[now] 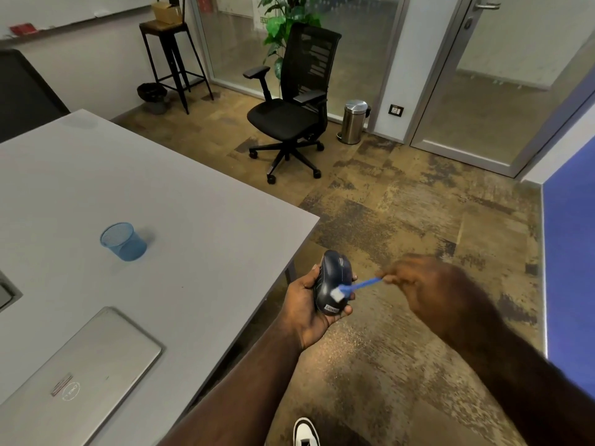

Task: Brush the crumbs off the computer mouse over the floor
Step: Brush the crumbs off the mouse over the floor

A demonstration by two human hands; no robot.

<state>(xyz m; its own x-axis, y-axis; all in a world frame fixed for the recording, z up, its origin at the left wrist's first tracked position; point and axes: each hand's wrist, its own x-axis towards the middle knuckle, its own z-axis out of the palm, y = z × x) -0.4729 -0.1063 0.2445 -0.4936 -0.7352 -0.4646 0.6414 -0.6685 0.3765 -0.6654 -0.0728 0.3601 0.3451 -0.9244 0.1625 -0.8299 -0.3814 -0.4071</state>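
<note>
A white-and-black shoe [306, 431] shows at the bottom edge, on the patterned carpet [402, 236]. Above it, just past the grey table's [161, 188] corner and over the carpet, the left hand [309, 312] wraps a dark computer mouse [333, 281] whose lower label appears to read Lenovo. The right hand [428, 284], blurred, pinches a blue brush [354, 287] with its white bristles touching the mouse. On the table lie a closed silver laptop [83, 371] marked Dell and a blue mesh cup [122, 241]. Open carpet stretches to a black office chair [293, 107] and a steel bin [353, 121].
</note>
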